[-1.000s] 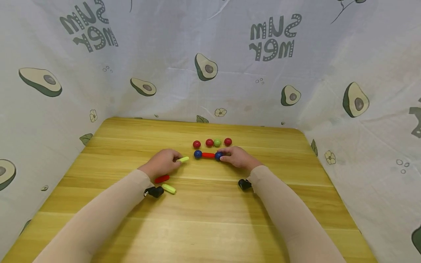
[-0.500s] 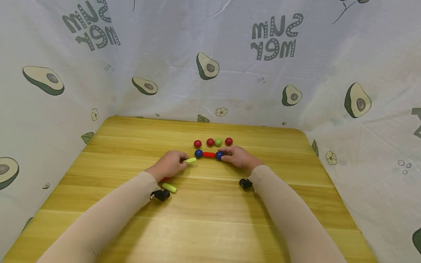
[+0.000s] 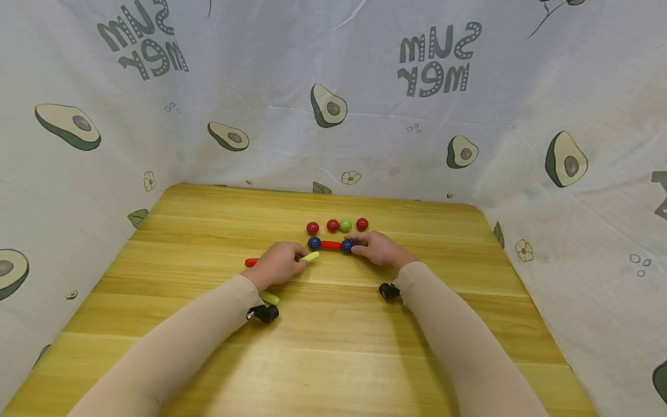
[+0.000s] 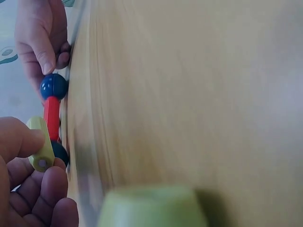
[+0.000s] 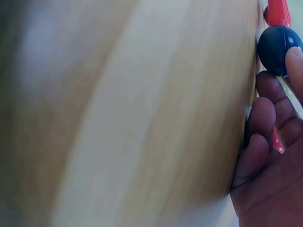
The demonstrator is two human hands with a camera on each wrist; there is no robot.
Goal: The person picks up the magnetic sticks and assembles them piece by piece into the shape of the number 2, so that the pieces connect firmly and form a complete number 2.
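Observation:
My left hand (image 3: 281, 265) pinches a yellow-green rod (image 3: 311, 256) between thumb and fingers, its tip pointing toward the blue balls. In the left wrist view, that rod (image 4: 41, 146) shows a small round metallic spot on its end face. A red rod (image 3: 330, 245) lies between a left blue ball (image 3: 314, 243) and a right blue ball (image 3: 347, 247), joined end to end. My right hand (image 3: 380, 250) holds the right ball with thumb and forefinger; the right wrist view shows this blue ball (image 5: 274, 49) up close, the other fingers curled beside the tabletop.
Behind the joined piece sit several balls: a red ball (image 3: 312, 228), two more red ones and a green ball (image 3: 345, 225). Another red rod (image 3: 252, 262) and a second yellow-green rod (image 3: 270, 298) lie by my left wrist, partly covered. A printed cloth (image 3: 271, 156) surrounds the wooden table (image 3: 333, 347).
My left hand has moved right with the yellow-green rod, closer to the blue balls. One red rod is now covered by the wrist, and another shows behind the hand. The right hand stays put.

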